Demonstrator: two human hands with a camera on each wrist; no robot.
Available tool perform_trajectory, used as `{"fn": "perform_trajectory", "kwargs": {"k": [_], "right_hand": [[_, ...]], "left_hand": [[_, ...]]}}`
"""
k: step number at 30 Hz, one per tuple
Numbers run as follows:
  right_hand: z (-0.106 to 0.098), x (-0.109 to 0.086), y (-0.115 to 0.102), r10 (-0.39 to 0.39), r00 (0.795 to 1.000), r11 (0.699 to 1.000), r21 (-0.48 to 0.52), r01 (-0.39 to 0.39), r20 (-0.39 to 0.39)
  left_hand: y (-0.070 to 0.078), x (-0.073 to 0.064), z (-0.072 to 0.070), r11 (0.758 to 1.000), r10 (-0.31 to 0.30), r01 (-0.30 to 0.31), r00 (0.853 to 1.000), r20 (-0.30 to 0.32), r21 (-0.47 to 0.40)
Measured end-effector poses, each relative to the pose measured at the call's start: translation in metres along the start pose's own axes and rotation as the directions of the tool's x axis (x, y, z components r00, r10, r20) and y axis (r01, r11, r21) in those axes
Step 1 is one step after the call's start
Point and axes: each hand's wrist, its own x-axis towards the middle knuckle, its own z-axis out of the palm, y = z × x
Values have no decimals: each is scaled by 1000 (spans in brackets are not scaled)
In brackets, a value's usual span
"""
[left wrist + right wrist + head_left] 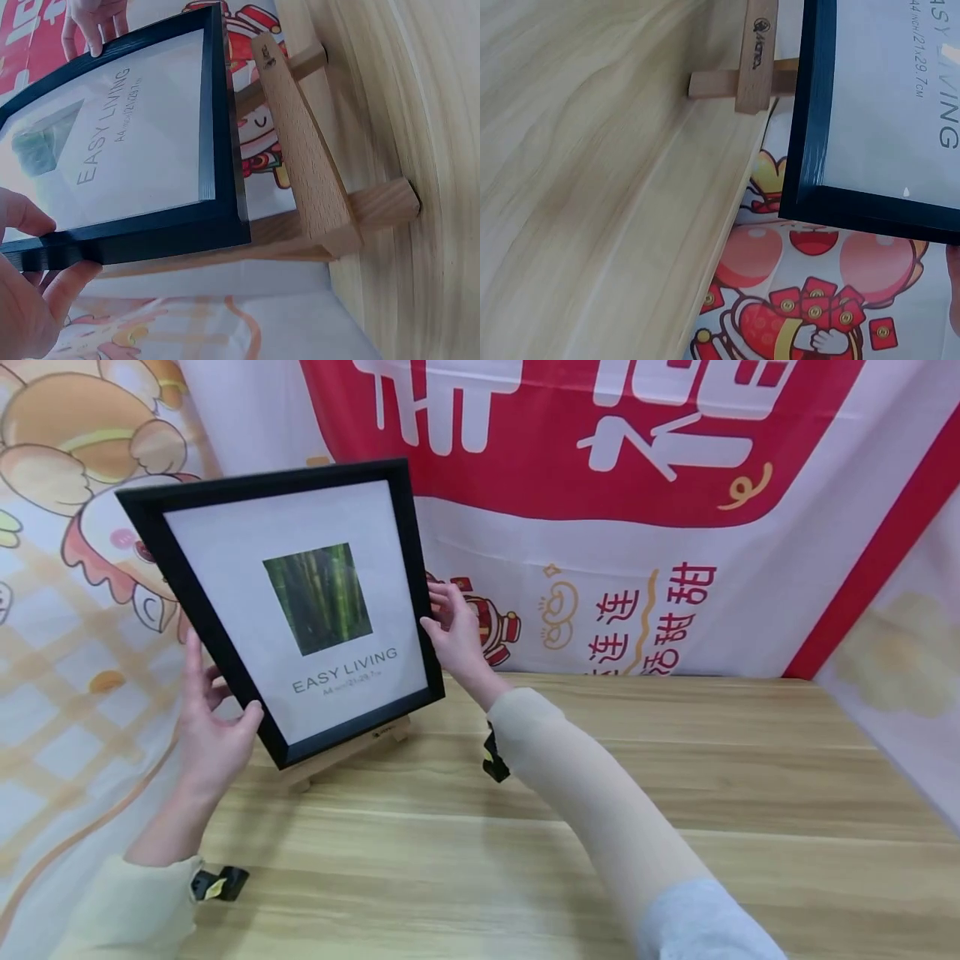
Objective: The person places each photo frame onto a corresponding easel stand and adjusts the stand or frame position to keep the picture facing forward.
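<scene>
A black picture frame [415,568] with a bamboo print and the words "EASY LIVING" is held upright, slightly tilted. My left hand [213,735] grips its left edge near the lower corner, thumb at the front and fingers at the side. On the opposite edge, my right hand [459,639] pinches the frame between thumb and fingers. Just below is a small wooden easel [304,150] on the table; a gap shows between its ledge and the frame's bottom edge in the left wrist view. The frame hides most of the easel in the head view.
The wood-grain table [675,810] extends to the right. Behind it hangs a red and white printed cloth [555,527]. A cartoon-patterned cloth [67,710] covers the left side, close to my left hand. Black straps sit at both wrists.
</scene>
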Motion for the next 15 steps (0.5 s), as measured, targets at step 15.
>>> {"fn": "perform_trajectory", "kwargs": {"k": [15], "right_hand": [[38, 1, 9, -41, 998, 994, -101, 47, 54]], "left_hand": [[-24, -7, -22, 1000, -21, 22, 995, -102, 14]]}}
